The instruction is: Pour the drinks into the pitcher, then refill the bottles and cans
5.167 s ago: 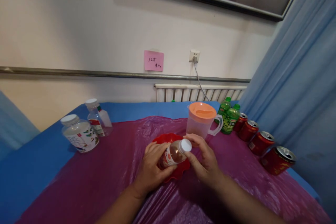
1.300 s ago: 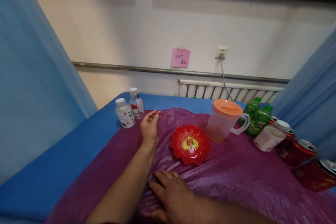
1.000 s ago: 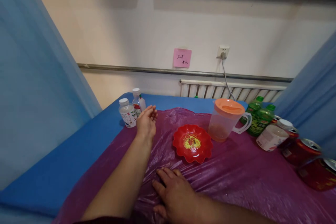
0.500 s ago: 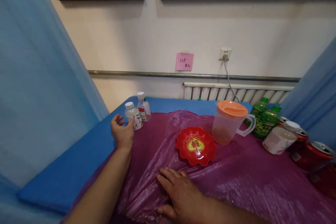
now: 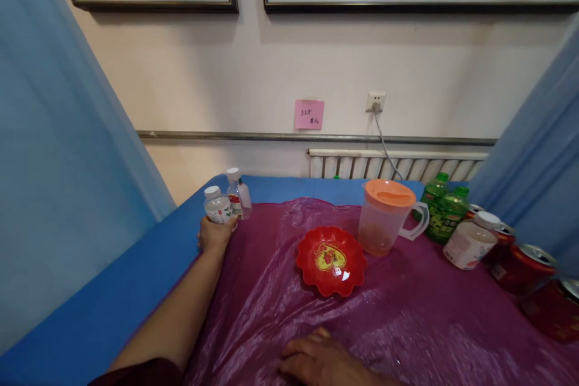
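My left hand (image 5: 217, 235) is wrapped round the lower part of a white-capped jar (image 5: 219, 205) with a leaf-patterned label, at the table's far left. Just behind it stands a clear bottle (image 5: 239, 196) with a white cap and a red label. My right hand (image 5: 319, 356) rests on the purple plastic sheet (image 5: 257, 301) near the bottom edge, fingers loosely curved and partly spread, holding nothing. Between and beyond the hands lies a red scalloped plate (image 5: 332, 280) with a yellow heart print.
A clear pitcher (image 5: 377, 232) with an orange lid stands right of the plate. Farther right are green bottles (image 5: 447, 217), a white-capped jar (image 5: 470, 244) and several red cans (image 5: 522, 268). Blue curtains (image 5: 54, 132) hang at both sides; a radiator (image 5: 362, 167) is behind.
My left hand has closed round the jar it was reaching beside. My right hand now sits lower in view, its fingers more bent. The camera view has shifted slightly.
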The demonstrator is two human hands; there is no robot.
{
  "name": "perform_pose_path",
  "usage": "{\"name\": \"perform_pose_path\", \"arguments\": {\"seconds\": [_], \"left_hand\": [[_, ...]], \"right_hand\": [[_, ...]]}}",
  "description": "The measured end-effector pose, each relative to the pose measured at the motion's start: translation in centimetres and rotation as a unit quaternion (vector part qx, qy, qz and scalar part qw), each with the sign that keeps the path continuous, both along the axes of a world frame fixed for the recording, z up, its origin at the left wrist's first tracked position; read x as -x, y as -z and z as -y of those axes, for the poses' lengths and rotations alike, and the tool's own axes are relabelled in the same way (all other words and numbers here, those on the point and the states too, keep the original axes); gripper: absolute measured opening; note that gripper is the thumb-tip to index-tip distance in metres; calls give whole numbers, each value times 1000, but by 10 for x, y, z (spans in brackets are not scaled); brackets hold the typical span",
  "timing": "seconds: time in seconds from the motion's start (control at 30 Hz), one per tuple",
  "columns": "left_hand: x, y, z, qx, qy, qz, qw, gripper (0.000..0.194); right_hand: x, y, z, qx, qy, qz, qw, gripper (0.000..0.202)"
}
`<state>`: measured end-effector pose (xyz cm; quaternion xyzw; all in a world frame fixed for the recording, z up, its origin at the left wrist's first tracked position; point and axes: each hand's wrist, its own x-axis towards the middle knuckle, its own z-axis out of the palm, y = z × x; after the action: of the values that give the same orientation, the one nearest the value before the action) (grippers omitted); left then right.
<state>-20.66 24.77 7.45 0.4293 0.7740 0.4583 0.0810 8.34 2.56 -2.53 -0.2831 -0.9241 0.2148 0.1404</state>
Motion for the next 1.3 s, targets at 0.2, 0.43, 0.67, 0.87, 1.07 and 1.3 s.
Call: {"name": "perform_pose_path", "arguments": {"seconds": [0.2, 0.43, 0.67, 0.87, 1.07, 1.3], "left_hand": [[-15, -14, 12, -37, -24, 42, 998, 46], [-107, -34, 57, -153, 164, 80, 971, 56], [-167, -11, 92, -252, 355, -184, 881, 55], [-170, 6, 92, -275, 404, -302, 818, 56], [-165, 3, 97, -276, 420, -327, 800, 52], [-164, 6, 94, -262, 428, -329, 800, 55]], "right_hand": [[-14, 8, 0, 38, 5, -16, 999, 44], [-34, -39, 9, 22, 55, -146, 987, 34], [-97, -116, -30, -84, 352, -369, 856, 28], [-122, -120, -57, -67, 392, -323, 859, 32], [-113, -111, -56, -57, 377, -301, 874, 23], [-119, -108, -57, -135, 334, -262, 895, 22]]}}
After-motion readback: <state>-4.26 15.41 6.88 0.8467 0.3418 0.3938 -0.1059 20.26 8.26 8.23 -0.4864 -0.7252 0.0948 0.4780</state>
